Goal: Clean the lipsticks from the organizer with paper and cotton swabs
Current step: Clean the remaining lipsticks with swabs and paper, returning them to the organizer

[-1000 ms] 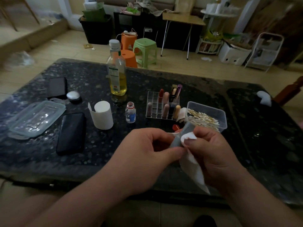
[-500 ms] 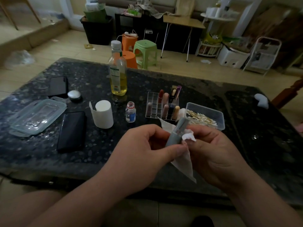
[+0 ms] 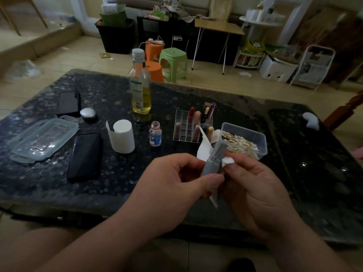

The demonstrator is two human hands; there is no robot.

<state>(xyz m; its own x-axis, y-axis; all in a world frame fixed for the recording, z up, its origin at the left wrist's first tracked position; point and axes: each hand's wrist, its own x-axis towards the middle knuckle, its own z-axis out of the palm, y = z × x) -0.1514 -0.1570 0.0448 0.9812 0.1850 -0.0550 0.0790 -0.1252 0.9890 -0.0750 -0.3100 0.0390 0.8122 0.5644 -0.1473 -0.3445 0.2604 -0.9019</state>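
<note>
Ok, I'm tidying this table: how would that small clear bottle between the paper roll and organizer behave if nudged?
The small bottle looks light and narrow-based, so it would probably tip easily. Its mouth appears uncapped, so any contents could spill. Round-bodied, it would likely roll on the smooth table.

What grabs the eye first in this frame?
Front and centre, the left hand grips a grey lipstick tube while the right hand presses white paper against it. Just behind stand the clear organizer of lipsticks and a tub of cotton swabs; a tall bottle of yellow liquid rises further back, left.
</note>
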